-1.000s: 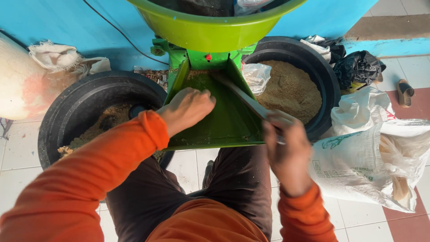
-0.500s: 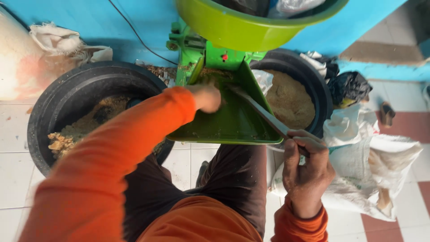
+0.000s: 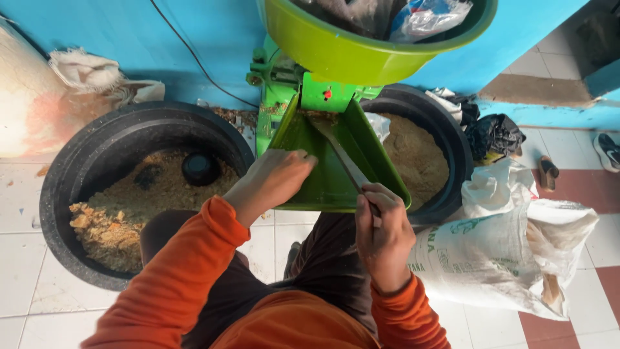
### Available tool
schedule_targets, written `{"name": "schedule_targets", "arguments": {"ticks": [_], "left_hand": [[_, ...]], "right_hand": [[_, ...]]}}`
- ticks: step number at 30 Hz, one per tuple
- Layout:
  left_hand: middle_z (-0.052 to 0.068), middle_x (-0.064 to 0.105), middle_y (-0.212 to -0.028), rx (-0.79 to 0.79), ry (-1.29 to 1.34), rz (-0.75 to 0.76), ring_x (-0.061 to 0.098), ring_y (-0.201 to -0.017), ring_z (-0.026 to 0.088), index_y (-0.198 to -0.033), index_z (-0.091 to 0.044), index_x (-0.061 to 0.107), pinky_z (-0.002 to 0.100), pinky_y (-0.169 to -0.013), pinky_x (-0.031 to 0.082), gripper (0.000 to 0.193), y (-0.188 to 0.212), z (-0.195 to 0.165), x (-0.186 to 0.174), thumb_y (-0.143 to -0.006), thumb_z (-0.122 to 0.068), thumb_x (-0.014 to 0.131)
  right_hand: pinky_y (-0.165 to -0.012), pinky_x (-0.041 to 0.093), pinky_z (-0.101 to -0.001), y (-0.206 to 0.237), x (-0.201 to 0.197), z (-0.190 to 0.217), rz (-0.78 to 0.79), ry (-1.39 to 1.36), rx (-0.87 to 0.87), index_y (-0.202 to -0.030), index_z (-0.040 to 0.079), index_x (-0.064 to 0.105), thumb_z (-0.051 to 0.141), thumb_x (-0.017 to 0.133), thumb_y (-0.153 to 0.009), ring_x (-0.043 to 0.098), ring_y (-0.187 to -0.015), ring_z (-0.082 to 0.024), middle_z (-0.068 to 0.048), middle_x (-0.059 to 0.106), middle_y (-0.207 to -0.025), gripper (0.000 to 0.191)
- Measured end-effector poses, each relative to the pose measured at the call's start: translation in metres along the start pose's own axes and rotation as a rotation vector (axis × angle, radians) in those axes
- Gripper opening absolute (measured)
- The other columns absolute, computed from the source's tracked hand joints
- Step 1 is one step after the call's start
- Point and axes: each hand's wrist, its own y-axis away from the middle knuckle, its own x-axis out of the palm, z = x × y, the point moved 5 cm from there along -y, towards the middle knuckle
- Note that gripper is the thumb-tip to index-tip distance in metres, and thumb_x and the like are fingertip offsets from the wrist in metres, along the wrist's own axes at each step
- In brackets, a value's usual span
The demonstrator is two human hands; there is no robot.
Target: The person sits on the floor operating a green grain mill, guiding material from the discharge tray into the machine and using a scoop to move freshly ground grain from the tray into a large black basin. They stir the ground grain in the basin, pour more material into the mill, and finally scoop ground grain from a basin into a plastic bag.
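Nearest, the right hand [image 3: 382,226] is clenched around the handle of a long flat scraper [image 3: 341,154], whose blade runs up the green chute [image 3: 381,169] toward the machine's throat [image 3: 321,115]. The left hand [image 3: 274,181] rests on the chute's near left edge, fingers curled and grasping nothing that I can see. My worry: the blade could push too far into the throat and catch, jerking the wrist. The left fingers, low on the chute, could be struck by the scraper. Left of the chute sits a black tub [image 3: 77,174] of coarse meal; right, a second tub [image 3: 452,139]. Above it, the green hopper [image 3: 336,55].
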Motion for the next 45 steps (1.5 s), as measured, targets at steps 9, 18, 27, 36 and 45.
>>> {"name": "schedule_targets", "arguments": {"ticks": [9,18,27,36,45], "left_hand": [[0.01,0.07,-0.087,0.034,-0.008,-0.055,0.071,-0.09,0.029,-0.09,-0.004,0.067,0.042,-0.08,0.056,0.009,0.002,-0.012,-0.017,-0.086,0.0,0.061],[0.011,0.071,-0.079,0.037,0.011,-0.09,0.071,-0.081,0.029,-0.094,-0.005,0.067,0.042,-0.075,0.055,0.01,0.001,-0.01,-0.008,-0.088,-0.003,0.059],[0.01,0.071,-0.079,0.016,0.035,-0.094,0.071,-0.081,0.029,-0.089,-0.008,0.066,0.042,-0.076,0.054,0.01,-0.001,-0.008,-0.002,-0.094,-0.008,0.057],[0.009,0.07,-0.077,0.009,-0.006,0.024,0.072,-0.079,0.028,-0.088,-0.008,0.065,0.042,-0.076,0.054,0.011,-0.007,-0.007,0.011,-0.094,-0.008,0.056],[0.008,0.07,-0.076,0.058,-0.064,0.023,0.072,-0.076,0.025,-0.084,-0.009,0.067,0.041,-0.071,0.055,0.01,-0.009,-0.006,0.018,-0.09,-0.006,0.059]], "right_hand": [[-0.082,0.065,-0.03,-0.01,-0.02,0.007,0.02,0.065,0.03,-0.109,-0.001,0.058,0.0,0.071,-0.098,0.076,-0.099,-0.026,-0.017,0.071,-0.118,0.017],[-0.088,0.061,-0.0345,-0.017,-0.016,0.002,0.094,0.087,-0.047,-0.112,-0.002,0.058,-0.003,0.071,-0.098,0.074,-0.103,-0.029,-0.017,0.071,-0.117,0.019],[-0.081,0.063,-0.0309,-0.018,0.01,0.013,0.096,0.091,-0.056,-0.11,-0.001,0.061,0.0,0.073,-0.097,0.077,-0.097,-0.028,-0.016,0.073,-0.116,0.018],[-0.087,0.063,-0.0318,-0.001,-0.035,0.009,0.008,0.168,-0.02,-0.111,0.001,0.062,0.0,0.075,-0.099,0.076,-0.102,-0.025,-0.013,0.073,-0.116,0.018],[-0.084,0.063,-0.0335,-0.017,-0.016,0.008,0.055,0.141,-0.041,-0.109,0.0,0.062,-0.001,0.073,-0.098,0.075,-0.103,-0.027,-0.016,0.074,-0.116,0.016]]}}
